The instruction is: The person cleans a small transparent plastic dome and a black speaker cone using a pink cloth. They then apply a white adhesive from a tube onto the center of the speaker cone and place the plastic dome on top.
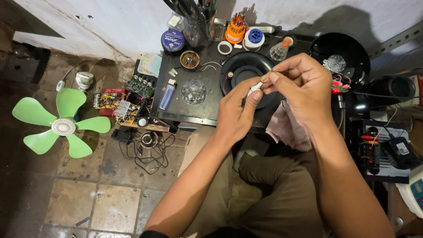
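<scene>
Five green blades make up the fan [61,125] lying on the tiled floor [101,200] at far left, with bare circuit boards [121,105] heaped between it and the small dark table [185,112], where a blue lighter [167,96] lies just beside a clear faceted dome [194,91]. Over the table's front edge the left hand [235,114] and the right hand [302,90] meet, each pinching one end of a small white part [254,89] between thumb and fingertips, above a black ring-shaped housing [244,70].
</scene>
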